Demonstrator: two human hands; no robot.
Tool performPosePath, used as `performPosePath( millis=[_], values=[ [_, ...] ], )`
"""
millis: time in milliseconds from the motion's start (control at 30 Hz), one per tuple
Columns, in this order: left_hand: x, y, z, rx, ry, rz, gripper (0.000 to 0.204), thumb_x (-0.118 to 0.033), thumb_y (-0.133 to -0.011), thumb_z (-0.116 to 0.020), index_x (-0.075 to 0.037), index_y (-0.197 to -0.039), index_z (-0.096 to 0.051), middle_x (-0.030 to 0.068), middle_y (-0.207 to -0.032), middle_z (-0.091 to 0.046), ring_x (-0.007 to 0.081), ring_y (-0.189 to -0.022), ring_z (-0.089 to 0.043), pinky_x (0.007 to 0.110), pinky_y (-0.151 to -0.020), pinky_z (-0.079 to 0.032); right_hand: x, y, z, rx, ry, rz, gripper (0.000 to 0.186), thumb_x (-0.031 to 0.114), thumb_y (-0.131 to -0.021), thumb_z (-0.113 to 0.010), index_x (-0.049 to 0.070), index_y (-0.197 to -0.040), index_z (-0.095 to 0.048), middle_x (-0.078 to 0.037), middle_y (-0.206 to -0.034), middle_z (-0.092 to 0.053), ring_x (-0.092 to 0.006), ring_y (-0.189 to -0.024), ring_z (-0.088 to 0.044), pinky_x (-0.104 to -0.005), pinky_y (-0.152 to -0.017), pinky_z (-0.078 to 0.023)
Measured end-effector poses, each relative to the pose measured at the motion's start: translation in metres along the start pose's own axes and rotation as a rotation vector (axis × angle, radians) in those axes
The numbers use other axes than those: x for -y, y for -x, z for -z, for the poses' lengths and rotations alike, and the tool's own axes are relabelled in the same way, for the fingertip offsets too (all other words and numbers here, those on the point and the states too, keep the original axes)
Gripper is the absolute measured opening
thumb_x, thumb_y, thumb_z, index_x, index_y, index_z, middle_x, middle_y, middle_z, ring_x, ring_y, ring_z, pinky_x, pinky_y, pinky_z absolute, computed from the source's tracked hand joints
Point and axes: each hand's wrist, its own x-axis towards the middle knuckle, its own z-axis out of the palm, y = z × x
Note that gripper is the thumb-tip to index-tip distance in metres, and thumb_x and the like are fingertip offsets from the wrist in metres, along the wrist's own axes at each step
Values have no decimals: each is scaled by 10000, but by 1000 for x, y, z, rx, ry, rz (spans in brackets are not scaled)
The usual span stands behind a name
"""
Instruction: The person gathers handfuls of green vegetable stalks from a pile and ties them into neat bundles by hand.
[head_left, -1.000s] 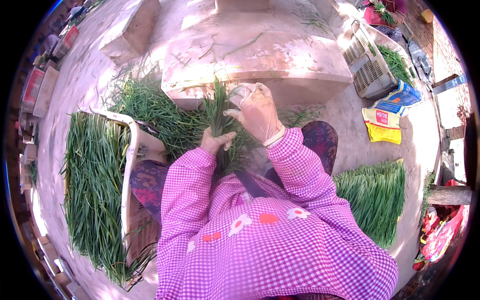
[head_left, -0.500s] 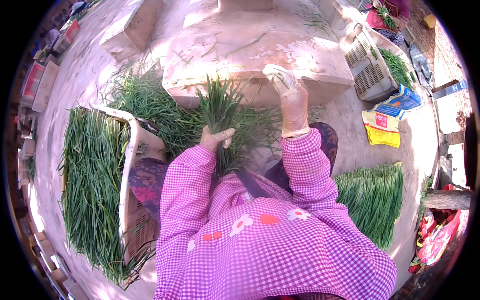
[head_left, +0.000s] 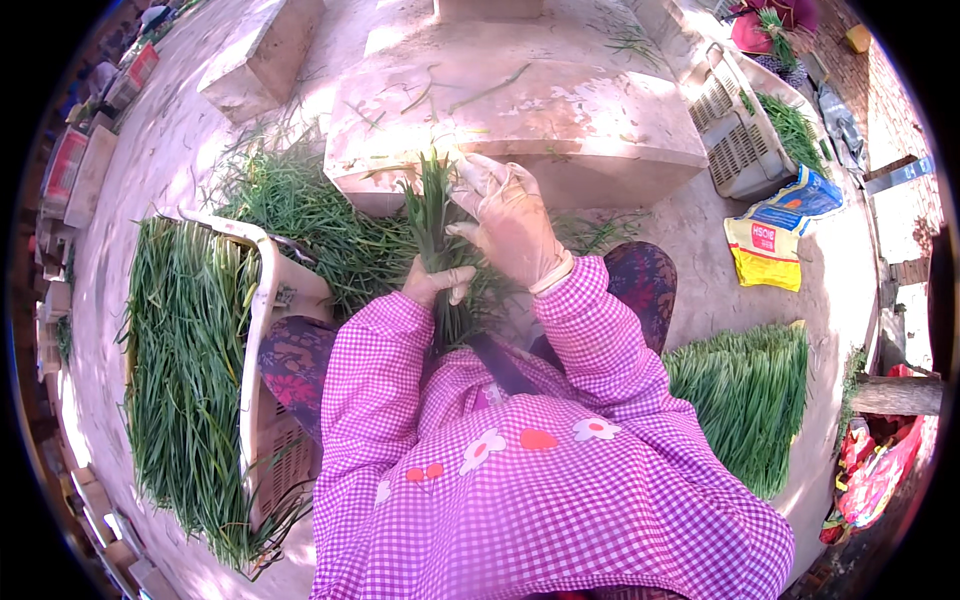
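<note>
Keep the green leaf bunch (head_left: 430, 215) snug but uncrushed in the left hand (head_left: 432, 284), closed round its middle. Best to tease stray blades lightly, a few at once, with the right hand (head_left: 515, 225), half-curled just right of the upper leaves; impossible to tell whether pinching any. Held with tips toward the near edge of the concrete block (head_left: 600, 120), closer to its left corner.

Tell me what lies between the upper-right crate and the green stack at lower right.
In the head view, a blue-and-yellow bag lies on the ground between them.
</note>
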Motion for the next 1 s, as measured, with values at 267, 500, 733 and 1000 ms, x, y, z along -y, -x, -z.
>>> performPosePath(
  millis=[267, 500, 733, 1000],
  values=[
    [-5, 3, -6, 11, 16, 6, 416, -3, -770, -704, 23, -1145, -525, 139, -815, -641, 168, -483, -530, 279, -433, -399, -1, -1, 1, 19, -64, -18, 328, 380, -815, -651, 156, -1052, -689, 11, -1213, -582, -194, -1220, -454, -486, -1058, -277],
    [-6, 1, -6, 15, -27, -34, 245, -44, -789, -726, 24, -982, -591, 73, -647, -571, 162, -489, -518, 282, -456, -390, 2, 7, -8, -286, -591, -242, 194, 141, -801, -694, 96, -989, -696, 5, -1021, -649, -165, -1078, -547, -410, -948, -406],
    [10, -6, 1, -176, -65, -82, 219, -66, -794, -758, 4, -942, -615, 52, -672, -601, 130, -503, -523, 258, -451, -392, -47, 2, 27, -582, -1176, -666, 149, 97, -911, -618, 10, -1019, -671, -51, -930, -685, -129, -845, -638, -271, -783, -500],
    [39, -25, 14, -635, -436, -249, 185, -93, -824, -738, -43, -982, -656, 23, -693, -645, 87, -557, -569, 232, -491, -435, -28, 21, 28, -270, -278, -229, 211, 228, -826, -692, 50, -939, -695, -68, -904, -675, -229, -836, -635, -340, -779, -491]
  ],
)
